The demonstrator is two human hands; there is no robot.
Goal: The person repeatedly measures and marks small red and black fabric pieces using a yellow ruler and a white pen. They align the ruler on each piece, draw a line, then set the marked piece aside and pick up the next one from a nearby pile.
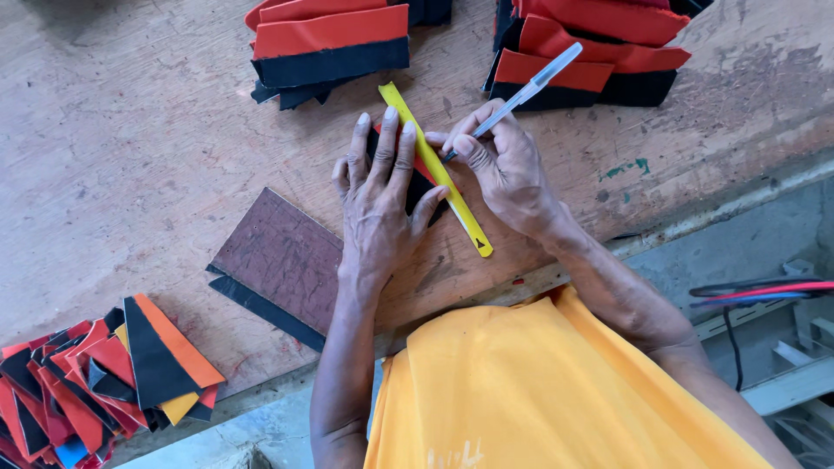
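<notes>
Ruler (439, 174) lies pinned beneath left hand (378, 204) fingertips.

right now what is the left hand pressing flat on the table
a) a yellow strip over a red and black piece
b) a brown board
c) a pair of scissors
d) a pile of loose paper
a: the left hand lies spread over a red and black piece with the yellow strip along its edge, while the right hand holds a pen against the strip.
</notes>
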